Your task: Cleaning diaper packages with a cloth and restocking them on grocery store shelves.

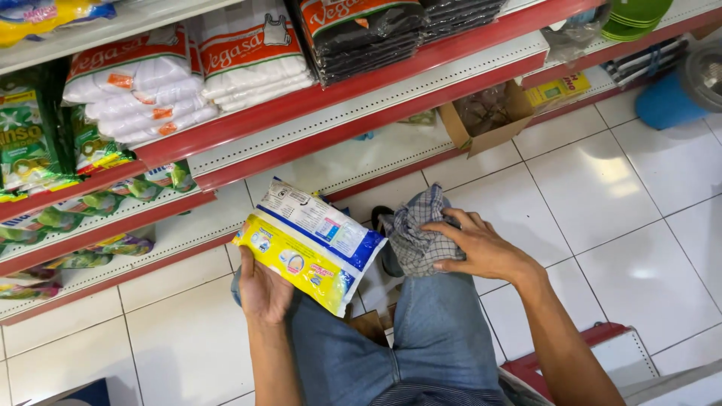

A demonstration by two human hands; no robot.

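Fingers of your left hand grasp a yellow-blue packet. Your right hand presses flat on a checked cloth over your knee.

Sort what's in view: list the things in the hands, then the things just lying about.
In hand:
- yellow-and-blue packet, held by the left hand
- checked cloth, under the right hand

Lying about:
- open cardboard box on the bottom shelf
- blue bucket
- white bag packs
- green sachets
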